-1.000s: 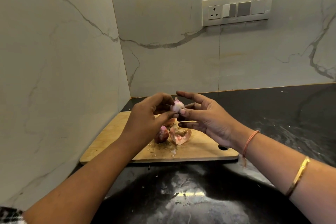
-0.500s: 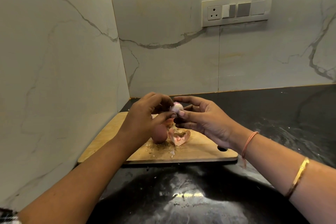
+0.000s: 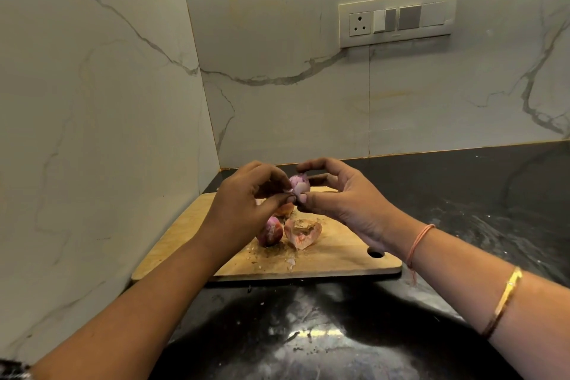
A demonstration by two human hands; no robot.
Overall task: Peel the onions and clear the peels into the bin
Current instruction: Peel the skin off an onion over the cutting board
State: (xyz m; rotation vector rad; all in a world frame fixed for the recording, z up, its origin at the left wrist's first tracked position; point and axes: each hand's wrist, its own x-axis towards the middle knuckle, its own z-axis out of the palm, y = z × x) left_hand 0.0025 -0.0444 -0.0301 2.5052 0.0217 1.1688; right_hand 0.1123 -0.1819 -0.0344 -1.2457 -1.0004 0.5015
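Pinching small onion (image 3: 299, 184) above board (image 3: 191, 225); left hand (image 3: 243, 207) fingers curled round it; right hand (image 3: 345, 203) likewise

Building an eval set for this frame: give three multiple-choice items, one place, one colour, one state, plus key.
1. The loose peel lies: A on the cutting board; B in a bowl; C in a bin.
2. The counter is: A white; B black; C green.
3. The held onion is: A lying on the board; B pinched by the left hand and right hand; C cut in halves.
Key: A, peel rests on the wood; B, dark glossy stone; B, both hands' fingertips pinch it above the board.
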